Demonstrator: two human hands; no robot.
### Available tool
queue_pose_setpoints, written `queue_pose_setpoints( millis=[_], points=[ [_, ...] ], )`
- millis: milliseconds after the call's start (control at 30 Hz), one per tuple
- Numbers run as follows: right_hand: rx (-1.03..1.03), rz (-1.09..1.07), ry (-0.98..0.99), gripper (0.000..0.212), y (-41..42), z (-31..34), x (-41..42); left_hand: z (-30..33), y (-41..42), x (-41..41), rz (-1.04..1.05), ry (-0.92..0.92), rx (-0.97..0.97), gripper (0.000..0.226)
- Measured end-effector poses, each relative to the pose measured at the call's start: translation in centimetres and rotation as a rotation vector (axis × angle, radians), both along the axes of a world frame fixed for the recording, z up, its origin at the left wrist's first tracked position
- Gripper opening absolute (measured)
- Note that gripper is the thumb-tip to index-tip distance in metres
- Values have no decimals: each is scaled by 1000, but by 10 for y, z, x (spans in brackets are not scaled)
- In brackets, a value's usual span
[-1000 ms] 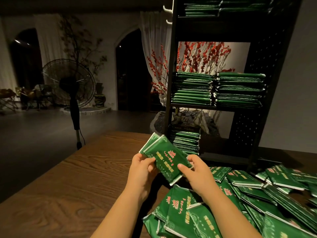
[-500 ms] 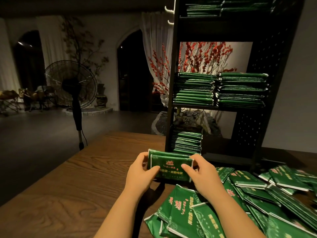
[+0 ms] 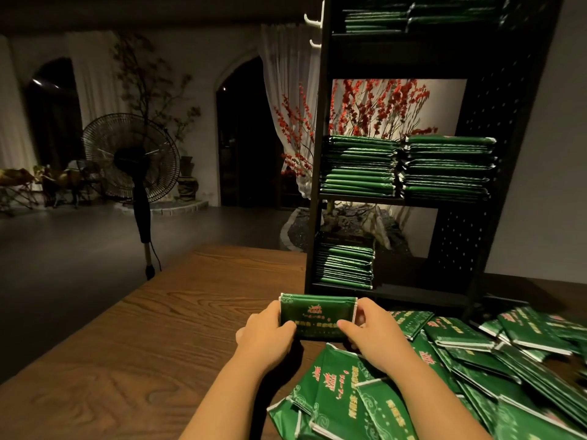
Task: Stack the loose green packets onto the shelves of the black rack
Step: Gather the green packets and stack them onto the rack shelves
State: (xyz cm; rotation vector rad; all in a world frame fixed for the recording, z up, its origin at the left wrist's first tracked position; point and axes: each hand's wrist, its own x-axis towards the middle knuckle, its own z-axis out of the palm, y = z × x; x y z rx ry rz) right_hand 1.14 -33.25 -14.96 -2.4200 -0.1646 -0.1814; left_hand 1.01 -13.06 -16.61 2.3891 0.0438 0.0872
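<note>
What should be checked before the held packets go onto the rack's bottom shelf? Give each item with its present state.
1. Both hands on the bundle: ok. Left hand and right hand grip the held packets at opposite ends.
2. Bundle squared up: ok, edges look aligned; how many packets it holds, cannot tell.
3. Room on the bottom shelf: ok, open space right of the low stack.
4. Low stack straight: ok, no visible lean.
5. Middle shelf stacks: not ok for adding more; both already stand tall.
6. Path to the black rack: ok, bare wooden table ahead of the hands.
</note>
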Motion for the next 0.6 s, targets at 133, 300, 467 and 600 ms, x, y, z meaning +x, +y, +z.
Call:
queue_pose_setpoints(
  millis=[133,300,467,600],
  points=[
    [-136,11,61,16,1,-6,1,1,-4,0,13,23,231,33],
    [-68,16,27,12,0,3,-2,0,-4,0,3,-5,118,25],
    [256,11,-58,10,-13,28,-9,11,-17,-12,-74,-139,-373,10],
    [447,-106,-58,17,-30,32,1,22,-41,-13,-126,-95,-679,20]
  ],
)
